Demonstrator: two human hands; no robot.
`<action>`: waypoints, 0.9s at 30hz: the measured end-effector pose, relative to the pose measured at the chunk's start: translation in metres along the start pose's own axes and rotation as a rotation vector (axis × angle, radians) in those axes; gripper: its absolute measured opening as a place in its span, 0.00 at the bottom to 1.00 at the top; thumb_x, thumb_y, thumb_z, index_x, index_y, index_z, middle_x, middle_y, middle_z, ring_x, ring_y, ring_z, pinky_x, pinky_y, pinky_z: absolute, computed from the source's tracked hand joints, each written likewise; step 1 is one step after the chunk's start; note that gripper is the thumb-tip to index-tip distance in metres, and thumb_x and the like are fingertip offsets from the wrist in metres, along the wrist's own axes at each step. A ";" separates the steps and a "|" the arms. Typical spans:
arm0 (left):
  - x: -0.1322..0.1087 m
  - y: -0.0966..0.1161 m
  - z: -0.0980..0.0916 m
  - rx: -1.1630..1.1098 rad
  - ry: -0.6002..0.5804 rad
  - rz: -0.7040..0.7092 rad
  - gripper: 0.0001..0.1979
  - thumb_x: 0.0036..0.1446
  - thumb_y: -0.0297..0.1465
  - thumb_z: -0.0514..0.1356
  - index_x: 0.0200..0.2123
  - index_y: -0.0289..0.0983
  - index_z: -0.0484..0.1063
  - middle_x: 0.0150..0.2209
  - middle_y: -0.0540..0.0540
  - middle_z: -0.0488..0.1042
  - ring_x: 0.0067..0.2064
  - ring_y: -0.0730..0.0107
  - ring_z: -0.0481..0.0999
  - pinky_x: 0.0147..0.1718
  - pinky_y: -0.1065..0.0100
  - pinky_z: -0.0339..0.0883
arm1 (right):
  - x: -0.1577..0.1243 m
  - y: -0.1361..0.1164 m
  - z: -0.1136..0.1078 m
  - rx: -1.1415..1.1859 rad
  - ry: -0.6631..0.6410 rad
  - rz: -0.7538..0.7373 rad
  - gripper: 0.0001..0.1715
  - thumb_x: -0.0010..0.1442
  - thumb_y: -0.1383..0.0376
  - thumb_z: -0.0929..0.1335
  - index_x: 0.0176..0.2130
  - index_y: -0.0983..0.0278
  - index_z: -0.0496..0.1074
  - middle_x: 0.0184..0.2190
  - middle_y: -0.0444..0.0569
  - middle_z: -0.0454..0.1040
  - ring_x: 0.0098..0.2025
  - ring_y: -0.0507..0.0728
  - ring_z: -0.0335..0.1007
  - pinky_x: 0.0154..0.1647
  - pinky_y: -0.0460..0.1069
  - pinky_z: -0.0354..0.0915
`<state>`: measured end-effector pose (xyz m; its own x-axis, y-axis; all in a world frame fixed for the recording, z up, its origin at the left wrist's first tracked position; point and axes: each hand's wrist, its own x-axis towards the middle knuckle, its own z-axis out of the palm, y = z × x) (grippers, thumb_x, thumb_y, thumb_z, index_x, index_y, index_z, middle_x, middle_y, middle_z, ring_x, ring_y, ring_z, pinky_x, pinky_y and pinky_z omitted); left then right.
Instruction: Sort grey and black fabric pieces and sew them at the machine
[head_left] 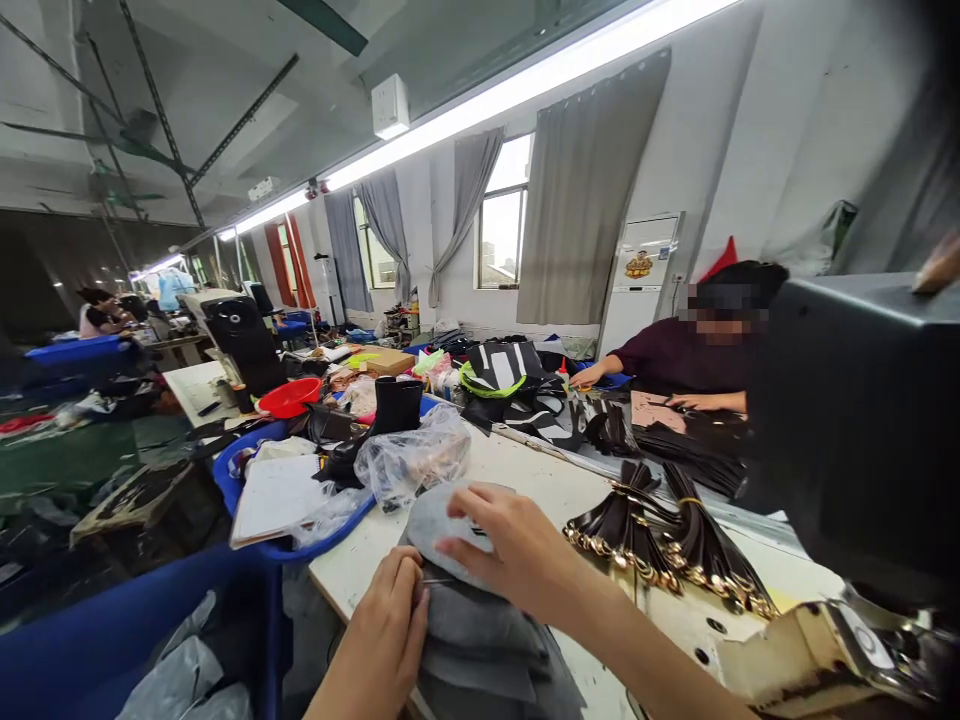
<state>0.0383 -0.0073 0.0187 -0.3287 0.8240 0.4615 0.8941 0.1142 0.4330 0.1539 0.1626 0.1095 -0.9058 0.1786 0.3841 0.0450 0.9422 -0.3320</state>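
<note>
A pile of soft grey fabric or leather pieces (pixel 480 640) lies at the front edge of the white table, the top piece rounded and lighter grey (pixel 431 525). My left hand (pixel 390 610) is closed at the pile's left edge, its fingers curled against the upper pieces. Over the top piece is my right hand (pixel 517 545), thumb and fingers spread apart. Whether its fingertips touch the surface I cannot tell. Part of a small dark mark on the top piece shows beneath the right hand.
Bundles of dark straps with gold-coloured buckles (pixel 637 530) lie on the right, near a sewing machine (pixel 840 430). Left stands a blue bin (pixel 255 510) with a black boot (pixel 390 410) and clear plastic (pixel 420 455). Another person (pixel 667 355) works across the table.
</note>
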 end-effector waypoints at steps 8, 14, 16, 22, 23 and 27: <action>0.000 -0.020 0.001 0.100 0.008 0.095 0.15 0.66 0.19 0.51 0.49 0.39 0.72 0.50 0.41 0.79 0.50 0.59 0.81 0.49 0.61 0.77 | -0.053 0.019 0.031 -0.223 -0.099 0.058 0.14 0.56 0.81 0.69 0.34 0.63 0.72 0.34 0.47 0.75 0.36 0.60 0.75 0.33 0.50 0.64; 0.005 -0.015 0.006 0.208 0.001 0.140 0.15 0.64 0.17 0.48 0.40 0.35 0.72 0.40 0.39 0.78 0.40 0.55 0.81 0.37 0.55 0.80 | -0.039 0.008 0.034 -0.208 0.037 0.021 0.17 0.61 0.82 0.64 0.39 0.62 0.72 0.36 0.48 0.73 0.37 0.58 0.73 0.33 0.50 0.62; 0.008 -0.012 0.012 0.232 0.018 0.113 0.16 0.63 0.17 0.46 0.36 0.35 0.71 0.35 0.40 0.75 0.36 0.52 0.78 0.33 0.52 0.78 | -0.026 -0.001 0.042 -0.171 0.096 0.000 0.16 0.64 0.79 0.63 0.44 0.61 0.71 0.37 0.47 0.73 0.40 0.59 0.72 0.36 0.50 0.63; 0.004 -0.014 0.028 0.145 0.092 0.063 0.17 0.59 0.17 0.47 0.47 0.34 0.68 0.43 0.37 0.74 0.45 0.55 0.74 0.46 0.54 0.74 | -0.007 -0.003 0.084 -0.044 0.194 -0.058 0.13 0.62 0.78 0.66 0.35 0.61 0.70 0.30 0.42 0.75 0.31 0.55 0.74 0.31 0.47 0.64; 0.002 -0.016 0.029 0.124 0.098 0.060 0.17 0.58 0.18 0.48 0.47 0.35 0.68 0.43 0.38 0.74 0.46 0.55 0.75 0.47 0.56 0.73 | -0.009 0.000 0.088 -0.023 0.208 -0.081 0.13 0.60 0.79 0.66 0.36 0.60 0.70 0.30 0.41 0.76 0.31 0.54 0.74 0.32 0.46 0.65; 0.003 -0.025 0.023 0.014 0.098 0.041 0.09 0.52 0.21 0.54 0.34 0.38 0.69 0.37 0.43 0.71 0.40 0.61 0.75 0.39 0.66 0.73 | -0.025 0.017 0.098 -0.005 0.225 -0.213 0.18 0.52 0.78 0.69 0.40 0.59 0.68 0.31 0.38 0.76 0.32 0.53 0.74 0.30 0.44 0.64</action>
<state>0.0223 0.0051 -0.0083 -0.3189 0.7703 0.5522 0.9114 0.0893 0.4017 0.1363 0.1464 0.0093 -0.7790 0.0345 0.6260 -0.1336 0.9664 -0.2195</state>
